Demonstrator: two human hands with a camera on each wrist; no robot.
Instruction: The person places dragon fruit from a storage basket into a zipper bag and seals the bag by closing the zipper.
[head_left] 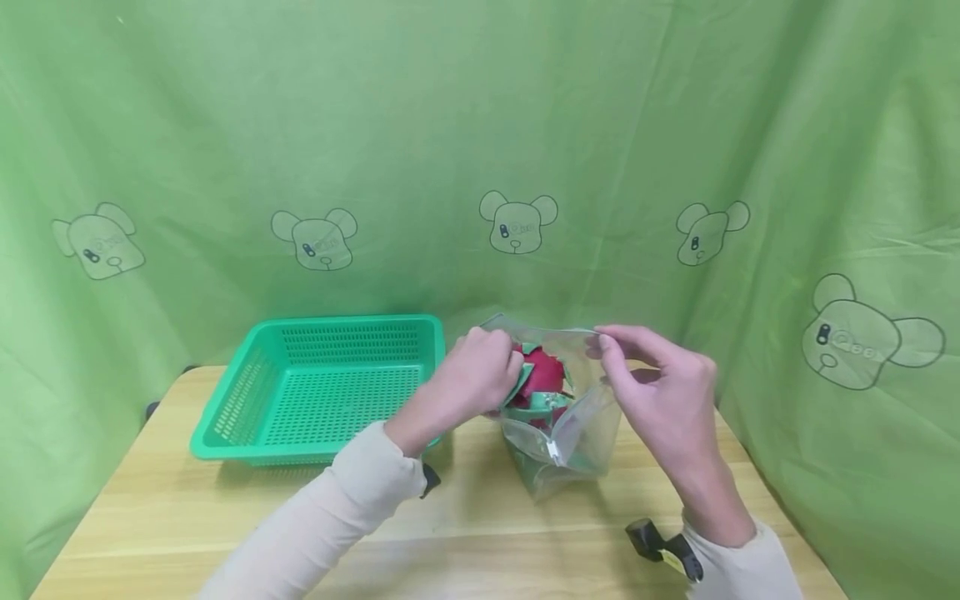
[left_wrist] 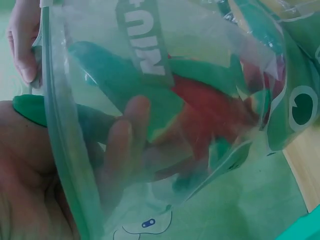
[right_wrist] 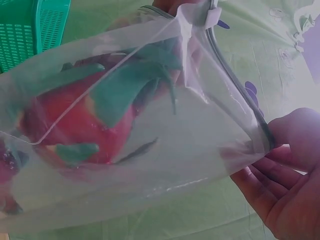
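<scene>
A clear zip bag stands open-mouthed on the table, its white slider at the near side. Inside is a red dragon fruit with green scales; more red and green shows lower in the bag, part of it at the left edge of the right wrist view. My left hand reaches in at the left of the mouth and grips the dragon fruit by its scaly end, the fingers showing through the film. At the right, my right hand pinches the bag's rim between thumb and fingers.
A green perforated plastic basket stands left of the bag on the wooden table. Behind and at both sides hangs a green curtain with printed bear faces. Black straps with small devices are at the wrists.
</scene>
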